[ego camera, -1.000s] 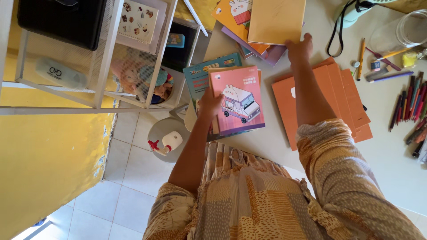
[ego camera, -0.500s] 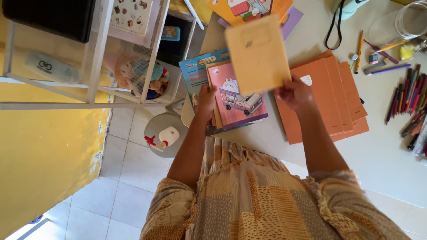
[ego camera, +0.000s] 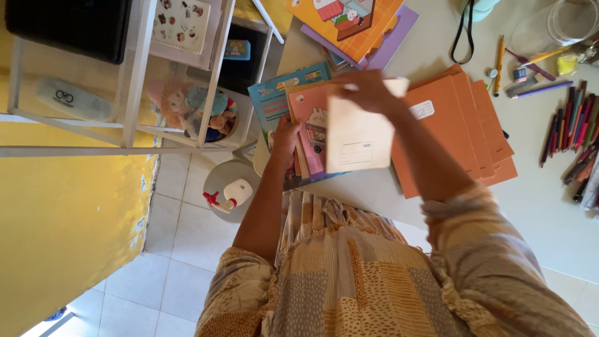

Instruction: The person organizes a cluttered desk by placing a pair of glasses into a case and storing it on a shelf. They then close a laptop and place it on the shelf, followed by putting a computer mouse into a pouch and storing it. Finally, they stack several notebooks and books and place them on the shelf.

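Observation:
My right hand (ego camera: pixel 369 91) grips the top edge of a pale tan notebook (ego camera: pixel 359 142) with a white label. It holds the notebook over a pink picture book (ego camera: pixel 310 123). That book lies on a small stack, with a teal book (ego camera: pixel 279 92) underneath, at the near left corner of the white table (ego camera: pixel 543 212). My left hand (ego camera: pixel 284 141) is closed on the stack's left edge. A fan of orange notebooks (ego camera: pixel 458 125) lies just right of the stack.
An orange picture book (ego camera: pixel 349 19) on a purple one (ego camera: pixel 402 31) lies farther back. Coloured pencils (ego camera: pixel 577 131) and a clear jar (ego camera: pixel 571 25) are at the right. A white wire shelf (ego camera: pixel 137 75) with a doll (ego camera: pixel 199 106) stands left. A spray bottle (ego camera: pixel 228 195) rests on a stool.
My right hand lifted the tan notebook off the far pile, brought it toward me and turned it over above the pink book. My left hand stayed on the stack.

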